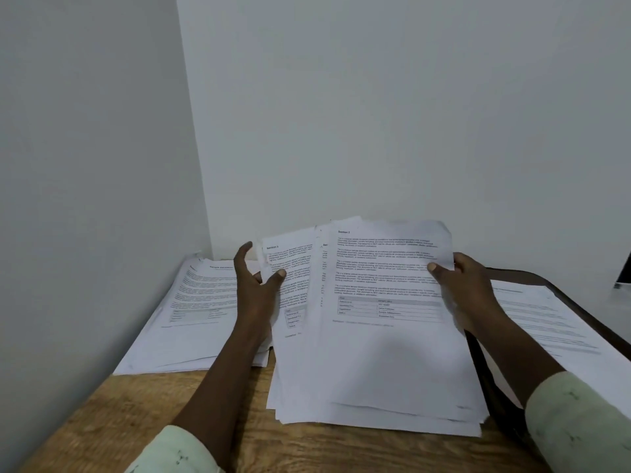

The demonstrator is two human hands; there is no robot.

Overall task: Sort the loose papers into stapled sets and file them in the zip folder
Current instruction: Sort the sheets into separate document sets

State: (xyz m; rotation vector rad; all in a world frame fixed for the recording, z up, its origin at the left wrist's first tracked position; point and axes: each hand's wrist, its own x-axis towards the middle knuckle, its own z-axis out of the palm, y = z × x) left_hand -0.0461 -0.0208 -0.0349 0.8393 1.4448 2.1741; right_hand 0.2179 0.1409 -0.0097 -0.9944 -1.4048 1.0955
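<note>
Papers fan above bare table. My right hand pinches their right edge; my left hand spreads at their left.

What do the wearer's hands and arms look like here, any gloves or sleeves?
No gloves: the left hand and right hand are bare, with no rings or watch visible. Forearms are uncovered. The left sleeve and right sleeve are pale cream fabric with small dark speckled marks.
</note>
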